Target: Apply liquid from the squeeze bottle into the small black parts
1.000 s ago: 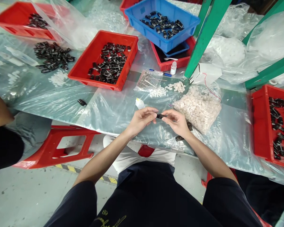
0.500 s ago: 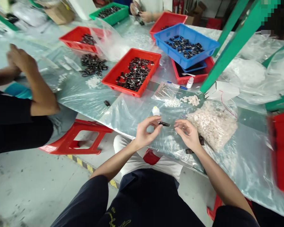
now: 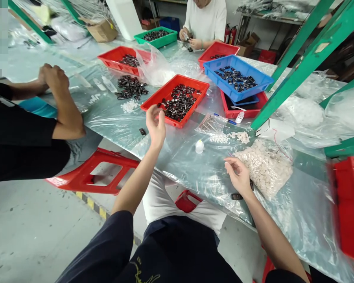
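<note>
My left hand (image 3: 155, 125) is over the near left rim of a red tray (image 3: 181, 124) of small black parts, thumb and fingers apart. One small black part (image 3: 159, 105) shows right at its fingertips; it does not look gripped. My right hand (image 3: 238, 177) hovers above the plastic-covered table, fingers curved and thumb apart, with nothing visible in it. Beside it lies a clear bag of pale small pieces (image 3: 267, 169). A black part (image 3: 236, 196) sits under the right wrist. A small white bottle with a yellow tip (image 3: 199, 146) stands between my hands.
Small white pieces (image 3: 218, 137) lie near a bag of thin metal pins (image 3: 211, 124). A blue tray (image 3: 237, 94) is stacked on a red one by a green post (image 3: 295, 67). A co-worker's hands (image 3: 56, 78) are at left; another person (image 3: 206, 23) works across the table.
My left hand has moved left and away to the red tray, and the black part it held is no longer between its fingers. My right hand stays near the bag. The view has shifted.
</note>
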Demonstrator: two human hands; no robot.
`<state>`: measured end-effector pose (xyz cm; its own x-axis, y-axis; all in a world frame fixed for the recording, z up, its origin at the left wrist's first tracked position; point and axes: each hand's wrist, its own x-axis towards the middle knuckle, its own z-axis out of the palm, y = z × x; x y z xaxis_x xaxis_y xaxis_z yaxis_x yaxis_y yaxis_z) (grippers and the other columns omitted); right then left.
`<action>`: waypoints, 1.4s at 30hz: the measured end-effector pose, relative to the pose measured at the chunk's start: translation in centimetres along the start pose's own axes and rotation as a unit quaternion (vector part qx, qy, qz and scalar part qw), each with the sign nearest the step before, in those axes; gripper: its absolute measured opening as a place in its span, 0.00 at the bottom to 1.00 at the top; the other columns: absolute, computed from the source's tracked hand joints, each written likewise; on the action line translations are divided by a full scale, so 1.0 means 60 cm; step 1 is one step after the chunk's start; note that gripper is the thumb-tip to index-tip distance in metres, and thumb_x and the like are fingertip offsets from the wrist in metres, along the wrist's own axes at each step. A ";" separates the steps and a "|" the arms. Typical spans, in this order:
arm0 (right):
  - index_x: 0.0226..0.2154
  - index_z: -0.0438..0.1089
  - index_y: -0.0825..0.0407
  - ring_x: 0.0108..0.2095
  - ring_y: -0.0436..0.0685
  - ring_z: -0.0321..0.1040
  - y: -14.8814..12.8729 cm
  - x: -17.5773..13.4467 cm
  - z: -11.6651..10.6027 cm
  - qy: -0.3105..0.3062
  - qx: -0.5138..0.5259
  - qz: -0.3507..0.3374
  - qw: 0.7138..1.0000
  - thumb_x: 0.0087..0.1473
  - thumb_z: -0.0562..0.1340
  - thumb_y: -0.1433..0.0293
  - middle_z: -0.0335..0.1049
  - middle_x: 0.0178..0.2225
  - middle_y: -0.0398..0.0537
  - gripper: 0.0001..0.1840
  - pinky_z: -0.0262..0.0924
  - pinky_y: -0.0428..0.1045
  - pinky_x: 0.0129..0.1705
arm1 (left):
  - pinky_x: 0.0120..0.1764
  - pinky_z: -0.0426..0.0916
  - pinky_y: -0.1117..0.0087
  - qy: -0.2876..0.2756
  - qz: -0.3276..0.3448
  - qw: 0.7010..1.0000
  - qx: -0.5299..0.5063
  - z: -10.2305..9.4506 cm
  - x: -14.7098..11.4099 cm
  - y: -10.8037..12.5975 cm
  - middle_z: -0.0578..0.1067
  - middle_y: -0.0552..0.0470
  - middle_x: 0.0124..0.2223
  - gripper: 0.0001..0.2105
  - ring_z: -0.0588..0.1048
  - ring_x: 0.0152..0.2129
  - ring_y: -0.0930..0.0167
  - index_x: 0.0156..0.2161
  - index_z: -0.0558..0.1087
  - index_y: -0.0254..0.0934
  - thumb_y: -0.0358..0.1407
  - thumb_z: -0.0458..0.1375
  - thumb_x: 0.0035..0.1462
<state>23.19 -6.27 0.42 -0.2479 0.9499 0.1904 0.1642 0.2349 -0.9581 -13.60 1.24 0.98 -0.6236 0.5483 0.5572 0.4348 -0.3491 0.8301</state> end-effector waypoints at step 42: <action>0.41 0.77 0.51 0.34 0.55 0.71 -0.061 -0.067 -0.041 -0.017 -0.095 0.037 0.995 0.58 0.67 0.53 0.77 0.38 0.50 0.18 0.61 0.48 0.30 | 0.28 0.68 0.74 -0.136 -0.192 0.968 -0.087 -0.044 -0.161 0.040 0.74 0.56 0.26 0.14 0.73 0.21 0.75 0.44 0.74 0.34 0.43 0.60 0.60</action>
<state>25.93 -10.43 3.66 -0.2603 0.9591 0.1111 0.3605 0.2033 -0.9103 -8.21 -6.90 -2.34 -0.5132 0.8345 0.2009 0.0736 -0.1904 0.9789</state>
